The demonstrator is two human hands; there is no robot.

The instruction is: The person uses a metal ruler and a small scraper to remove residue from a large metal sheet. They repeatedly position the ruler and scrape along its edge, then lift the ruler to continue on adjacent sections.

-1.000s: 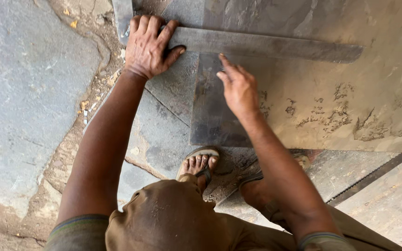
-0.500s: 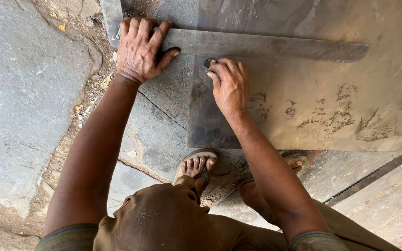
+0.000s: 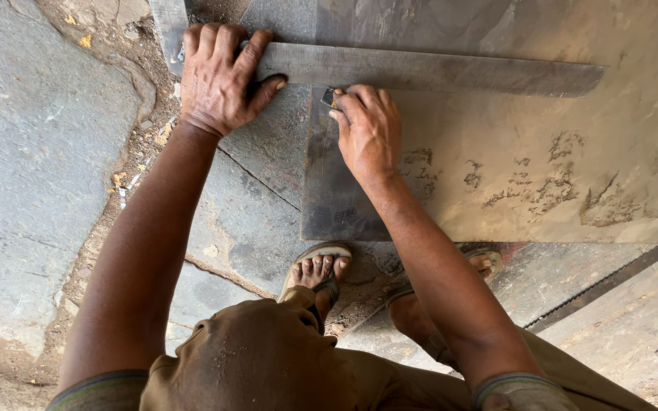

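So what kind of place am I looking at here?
Probably an outdoor stone-cutting yard. The left hand pins a metal square on a cut stone slab, the right hand holds a small marker, and rough flagstones lie in dirt.

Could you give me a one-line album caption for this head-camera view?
Left hand pins a long metal straightedge across a stone slab while the right hand presses a small dark tool against its edge.

A long, flat grey metal straightedge (image 3: 428, 70) lies level across a smooth grey stone slab (image 3: 542, 160); a small dark marking tool (image 3: 329, 97) touches its lower edge, tip on the slab.
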